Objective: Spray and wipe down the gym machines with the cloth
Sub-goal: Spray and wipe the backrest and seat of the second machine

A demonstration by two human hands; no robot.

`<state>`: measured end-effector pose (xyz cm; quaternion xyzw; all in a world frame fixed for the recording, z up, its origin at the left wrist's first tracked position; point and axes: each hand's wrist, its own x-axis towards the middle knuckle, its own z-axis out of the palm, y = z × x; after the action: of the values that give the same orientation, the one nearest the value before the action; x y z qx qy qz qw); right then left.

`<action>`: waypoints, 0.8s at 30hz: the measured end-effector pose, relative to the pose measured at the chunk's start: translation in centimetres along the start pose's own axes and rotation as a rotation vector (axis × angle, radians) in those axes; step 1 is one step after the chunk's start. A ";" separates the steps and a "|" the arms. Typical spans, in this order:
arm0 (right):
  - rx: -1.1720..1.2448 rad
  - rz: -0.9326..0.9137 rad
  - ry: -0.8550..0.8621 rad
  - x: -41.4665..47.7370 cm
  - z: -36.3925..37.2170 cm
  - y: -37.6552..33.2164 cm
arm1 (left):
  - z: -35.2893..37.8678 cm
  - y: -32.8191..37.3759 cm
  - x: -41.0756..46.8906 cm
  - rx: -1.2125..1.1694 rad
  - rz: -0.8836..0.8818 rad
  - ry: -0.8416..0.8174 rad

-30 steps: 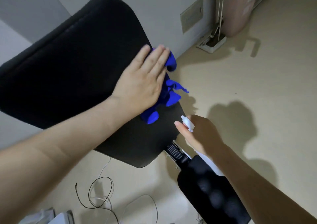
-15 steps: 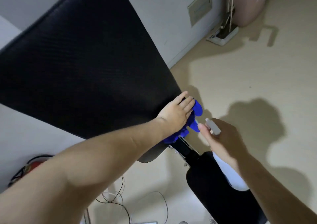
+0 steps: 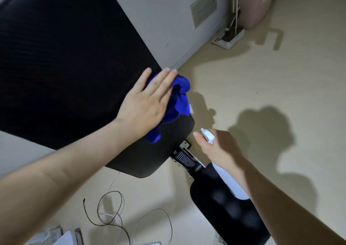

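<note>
A large black padded backrest (image 3: pixel 65 66) of a gym bench slopes across the left of the view. My left hand (image 3: pixel 148 102) lies flat on its lower right part, pressing a bright blue cloth (image 3: pixel 179 98) against the pad; the cloth bunches out past my fingers and below my palm. My right hand (image 3: pixel 219 147) hovers just right of the pad's lower corner, gripping a white spray bottle (image 3: pixel 230 181) whose nozzle (image 3: pixel 207 135) points toward the pad. A smaller black seat pad (image 3: pixel 224 207) sits under my right forearm.
A metal hinge bracket (image 3: pixel 184 156) joins the two pads. Loose black and white cables (image 3: pixel 112 213) lie on the beige floor below. A grey wall with a plate (image 3: pixel 204 6) runs behind, and a white stand base (image 3: pixel 228 38) rests at its foot.
My left hand has slid the blue cloth back up the pad from its bottom corner. The right hand with the bottle stays beside the corner.
</note>
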<state>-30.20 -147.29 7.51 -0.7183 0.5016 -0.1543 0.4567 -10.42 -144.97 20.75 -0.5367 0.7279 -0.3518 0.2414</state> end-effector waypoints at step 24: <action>-0.012 -0.069 -0.082 -3.8 12.9 12.7 | 5.6 7.0 -12.2 -0.064 -0.021 0.128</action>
<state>-30.54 -138.57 -8.82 -0.7437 0.4584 -0.1373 0.4668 -6.90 -133.56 11.46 -0.5280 0.7472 -0.3644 0.1733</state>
